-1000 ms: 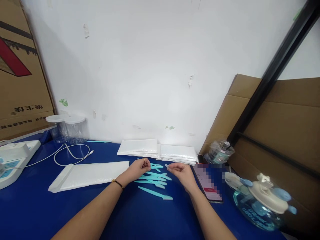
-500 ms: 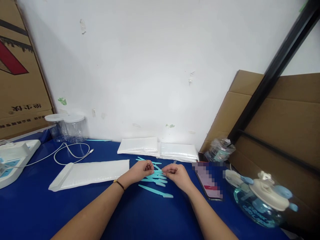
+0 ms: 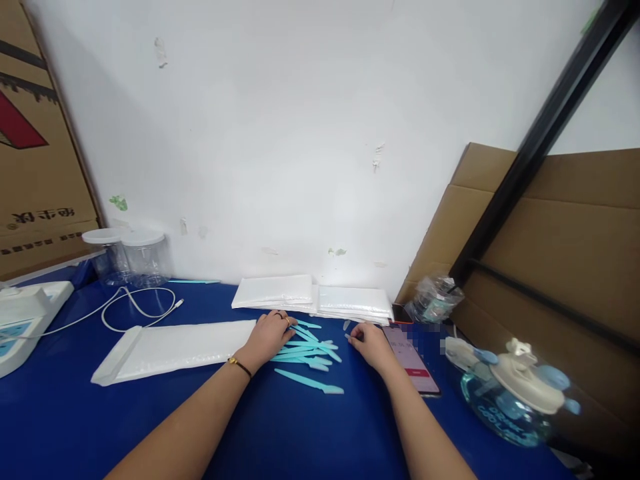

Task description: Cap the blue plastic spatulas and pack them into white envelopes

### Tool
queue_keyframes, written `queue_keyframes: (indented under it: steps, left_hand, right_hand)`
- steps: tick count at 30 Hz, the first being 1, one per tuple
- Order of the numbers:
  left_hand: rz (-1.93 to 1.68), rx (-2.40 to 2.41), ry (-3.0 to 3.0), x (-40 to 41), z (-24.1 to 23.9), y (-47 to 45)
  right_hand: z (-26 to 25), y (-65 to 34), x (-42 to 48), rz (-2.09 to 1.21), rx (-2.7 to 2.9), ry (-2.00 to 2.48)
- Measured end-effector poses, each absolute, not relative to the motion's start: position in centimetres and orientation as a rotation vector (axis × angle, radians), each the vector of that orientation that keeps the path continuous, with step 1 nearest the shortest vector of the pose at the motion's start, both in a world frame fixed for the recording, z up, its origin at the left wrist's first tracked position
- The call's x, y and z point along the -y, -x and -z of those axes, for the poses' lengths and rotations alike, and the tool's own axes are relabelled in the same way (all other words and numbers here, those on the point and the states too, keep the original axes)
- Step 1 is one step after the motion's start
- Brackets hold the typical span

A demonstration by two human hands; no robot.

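Observation:
A loose pile of light-blue eyebrow razors [image 3: 307,352] lies on the blue table between my two hands. At its left end, my left hand [image 3: 273,333] has its fingers curled over the handle ends, closed on a razor partly hidden beneath them. On the other side, my right hand [image 3: 369,341] pinches a small clear cap [image 3: 347,337] just above the table, apart from the pile. Another small translucent cap [image 3: 347,325] lies behind those fingertips. One single razor [image 3: 310,382] rests in front of the pile.
A white bubble mailer [image 3: 185,350] lies to the left, and stacked white mailers [image 3: 274,292] stand against the wall. At right are a phone [image 3: 417,370] and a water bottle [image 3: 520,397]. Clear jars [image 3: 145,260], a white cable [image 3: 135,300] and a power strip [image 3: 37,313] occupy the left.
My hands have moved apart: the left shifted left to the handle ends, the right moved right, away from the pile, with a small clear cap in its fingertips. The view has shifted slightly.

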State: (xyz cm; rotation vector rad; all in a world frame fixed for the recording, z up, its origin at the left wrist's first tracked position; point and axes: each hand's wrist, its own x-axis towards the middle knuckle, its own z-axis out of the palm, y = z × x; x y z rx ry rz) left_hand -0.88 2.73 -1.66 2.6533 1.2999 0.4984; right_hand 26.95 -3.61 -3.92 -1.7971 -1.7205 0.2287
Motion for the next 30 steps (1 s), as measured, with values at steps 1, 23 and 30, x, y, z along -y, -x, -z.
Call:
queue_keyframes:
  steps: [1,23,30]
  left_hand:
    - [-0.503,-1.308,-2.651,-2.7,1.7,0.9]
    - [-0.470,-1.184,-2.380,-1.9,0.0,2.2]
    - [-0.560,-1.155,-2.477,-1.5,-0.9,2.0]
  right_hand:
    - [4.0,-26.8,3.6,-0.270,1.709,1.792]
    - [4.1,-26.7,4.0,-0.567,1.832,1.743]
    - [2.5,-25.4,4.4,-0.530,1.714,1.588]
